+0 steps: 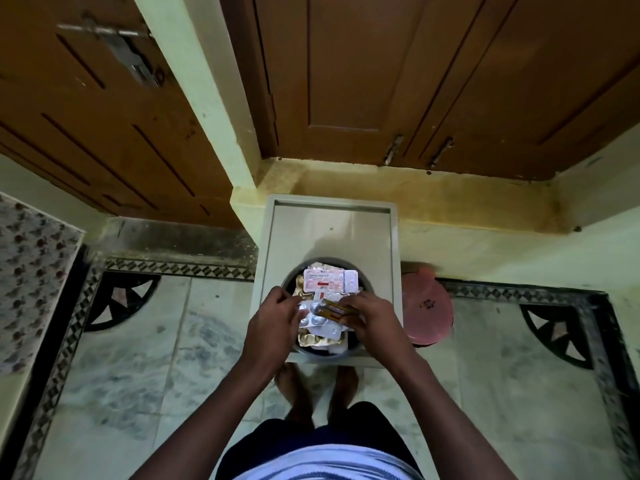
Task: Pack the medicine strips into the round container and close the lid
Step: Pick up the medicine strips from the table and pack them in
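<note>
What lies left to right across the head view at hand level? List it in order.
Patterned cloth → black floor motif → left hand → orange medicine strip → right hand → pink lid → second floor motif.

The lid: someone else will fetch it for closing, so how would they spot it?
Find the pale stool before the brown doors, with the round container of medicine strips on it. Just right of the stool, on the floor by the wall, lies the lid: a flat pink disc, the only pink thing there.

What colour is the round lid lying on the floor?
Pink. The lid lies beside the small table, seen in the head view.
</note>
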The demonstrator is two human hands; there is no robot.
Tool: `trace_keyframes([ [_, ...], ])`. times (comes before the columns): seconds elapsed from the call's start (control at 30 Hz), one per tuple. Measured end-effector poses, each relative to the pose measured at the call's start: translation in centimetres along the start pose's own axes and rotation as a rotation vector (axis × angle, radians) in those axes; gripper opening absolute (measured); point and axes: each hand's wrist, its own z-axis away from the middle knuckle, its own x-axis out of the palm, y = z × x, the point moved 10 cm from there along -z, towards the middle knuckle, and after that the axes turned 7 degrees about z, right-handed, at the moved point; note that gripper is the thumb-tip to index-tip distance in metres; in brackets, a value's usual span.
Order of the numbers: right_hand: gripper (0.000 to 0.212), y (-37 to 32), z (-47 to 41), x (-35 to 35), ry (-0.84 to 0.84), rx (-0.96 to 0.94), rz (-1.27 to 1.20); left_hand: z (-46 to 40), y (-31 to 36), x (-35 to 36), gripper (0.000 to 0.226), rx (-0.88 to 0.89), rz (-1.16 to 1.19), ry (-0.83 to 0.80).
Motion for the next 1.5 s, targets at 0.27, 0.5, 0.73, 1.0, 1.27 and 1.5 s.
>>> trace_keyframes([
  [0.27, 0.043, 0.6, 0.2, 0.2, 0.003, 0.004, 0.484, 0.7, 0.3, -0.8, 0.03, -0.063, -0.048, 0.081],
  [0.5, 0.037, 0.9, 0.3, 0.0, -0.016, -0.083, 0.253, -0.4, -3.4, -0.6, 0.022, -0.287, 0.058, 0.06],
  [0.73, 0.04, -1.8, 0.9, 1.6, -0.036, -0.294, 0.397, -0.4, -4.0, -0.5, 0.045, -0.323, 0.098, 0.048],
  [1.0, 0.033, -1.4, 0.5, 1.8, 0.111, -0.233, 0.346, -0.2, -4.8, 0.2, 0.039, -0.343, 0.154, 0.047],
  [1.27, 0.03, -1.2, 1.1, 0.2, 0.28, -0.252, 0.228, -0.8, -5.7, 0.7, 0.023, -0.331, 0.087, 0.013],
  [1.5, 0.017, 3.9, 4.0, -3.1, 0.593, 0.221, -0.216, -1.5, -4.8, 0.7, 0.026, -0.305, 0.007, -0.051],
])
